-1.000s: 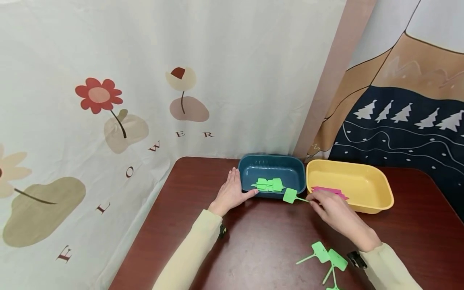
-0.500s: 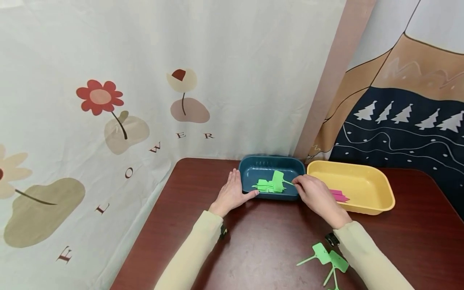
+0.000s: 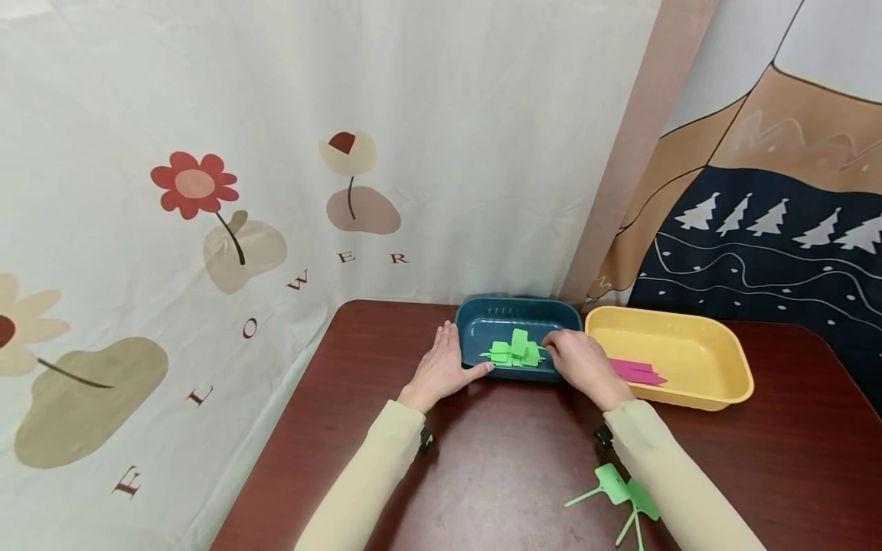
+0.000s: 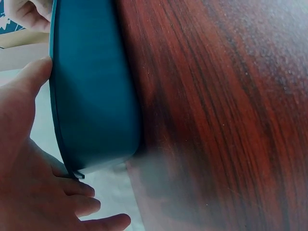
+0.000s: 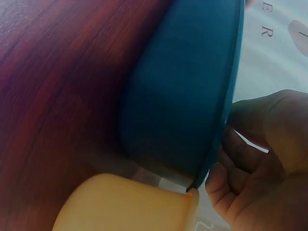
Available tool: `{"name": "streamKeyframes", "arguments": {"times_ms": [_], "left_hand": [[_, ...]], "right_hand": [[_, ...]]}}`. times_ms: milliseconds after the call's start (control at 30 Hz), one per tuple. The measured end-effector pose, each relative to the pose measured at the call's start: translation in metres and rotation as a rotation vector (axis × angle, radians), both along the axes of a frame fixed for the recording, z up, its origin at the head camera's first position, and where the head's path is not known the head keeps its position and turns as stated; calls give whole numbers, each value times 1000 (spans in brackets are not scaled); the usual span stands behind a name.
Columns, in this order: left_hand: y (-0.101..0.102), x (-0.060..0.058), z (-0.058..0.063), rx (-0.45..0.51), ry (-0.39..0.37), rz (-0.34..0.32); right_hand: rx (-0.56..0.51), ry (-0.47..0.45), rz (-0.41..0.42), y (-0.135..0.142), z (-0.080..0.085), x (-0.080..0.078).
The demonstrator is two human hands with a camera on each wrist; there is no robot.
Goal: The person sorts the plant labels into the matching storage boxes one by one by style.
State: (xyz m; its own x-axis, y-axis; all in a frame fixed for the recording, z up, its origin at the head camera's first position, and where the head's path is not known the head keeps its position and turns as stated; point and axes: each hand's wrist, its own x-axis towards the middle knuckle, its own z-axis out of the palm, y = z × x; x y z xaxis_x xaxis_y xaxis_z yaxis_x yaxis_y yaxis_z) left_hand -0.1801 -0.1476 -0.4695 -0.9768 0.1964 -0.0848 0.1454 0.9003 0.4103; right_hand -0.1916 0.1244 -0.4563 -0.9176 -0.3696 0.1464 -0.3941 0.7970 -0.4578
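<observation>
A dark teal plastic bin (image 3: 482, 325) stands at the table's back, with several light green plant labels (image 3: 505, 355) piled inside. Along the bin's left side lies my left hand (image 3: 441, 367), fingers straight and thumb on the front rim; the left wrist view shows that thumb (image 4: 39, 72) against the rim. My right hand (image 3: 582, 366) reaches over the bin's right end with curled fingers, pinching the stem of a green plant label (image 3: 520, 340) low over the pile. In the right wrist view the bin wall (image 5: 178, 96) hides the fingertips' grip.
A yellow bin (image 3: 689, 348) sits right beside the teal one, holding several magenta pointed strips (image 3: 635, 372). Several more green plant labels (image 3: 612, 484) lie on the brown table (image 3: 482, 474) near the right forearm. A printed curtain (image 3: 441, 153) hangs behind the table.
My right hand has carried a green plant label left from in front of the bins into the teal bin, down onto the pile. The left hand has stayed put.
</observation>
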Motion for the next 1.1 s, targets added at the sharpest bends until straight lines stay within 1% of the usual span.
{"name": "streamKeyframes", "arguments": {"times_ms": [133,300,467,567,633,733,833,1033,1100], "left_hand": [[0,1,1,3,-1,-5],[-1,1,1,7,-5,-12],[0,-1,2,12,-5,-8],[2,-4,2,9,-6,-5],[3,-6,2,9,-5,-5],[4,-8,3,15,-9,-6],[4,-7,3,13,-16,-3],[2,-3,1,5,-12,5],[2,-2,1,10,-9,0]], "right_hand": [[3,-35,4,-5,-4,-3],[9,-48,4,-10,-9,-7],[20,-1,4,-11,-13,-11],[0,34,-2,-9,-14,-11],[-28,52,-16,-5,-12,-8],[-61,82,-31,4,-5,1],[-73,110,-34,14,4,16],[-53,165,-14,36,15,53],[-31,158,-11,47,15,67]]}}
